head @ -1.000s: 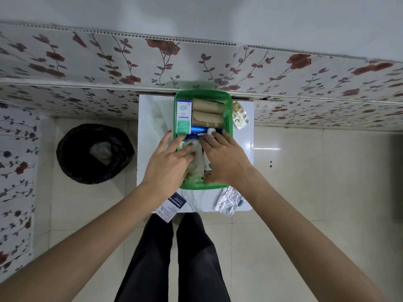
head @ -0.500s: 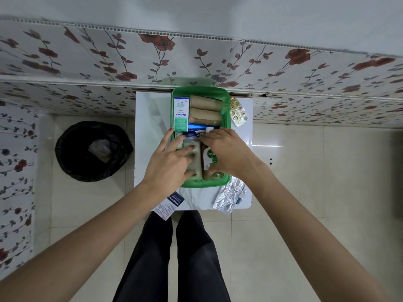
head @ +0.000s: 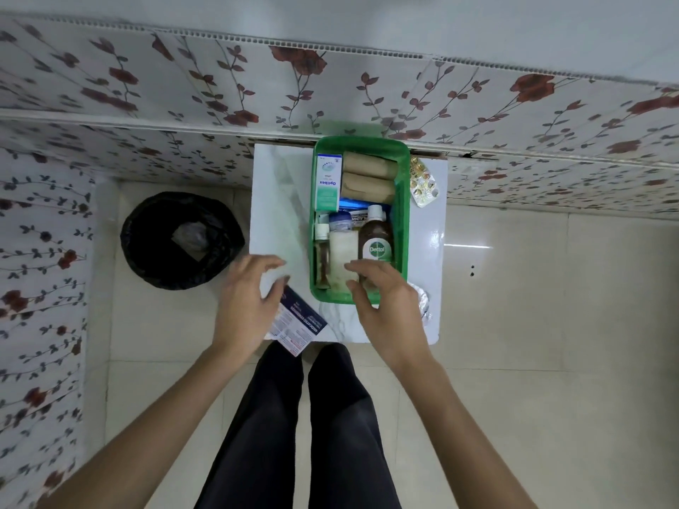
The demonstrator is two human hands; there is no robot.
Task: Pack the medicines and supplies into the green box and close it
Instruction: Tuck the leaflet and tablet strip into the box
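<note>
The green box (head: 403, 214) stands open on the small white table (head: 279, 222). Inside lie an Optibex carton (head: 328, 182), two tan bandage rolls (head: 369, 178), a Dettol bottle (head: 376, 244), a white bottle (head: 342, 251) and a small brown vial (head: 322, 259). My left hand (head: 250, 303) hovers open over the table's near left part, just above a dark printed packet (head: 299, 326). My right hand (head: 389, 306) is open over the box's near edge, holding nothing. A capsule blister (head: 423, 182) lies right of the box. A silver foil strip (head: 424, 306) shows beside my right hand.
A black-lined waste bin (head: 182, 238) stands on the floor left of the table. A flowered wall panel (head: 330, 86) runs behind the table. My dark trouser legs (head: 305, 427) are below the table's near edge. Pale floor tiles (head: 551, 325) lie to the right.
Both hands have pulled back out of the box toward me. The left one moved left over the table; the bottles they were pressing now lie uncovered in the box.
</note>
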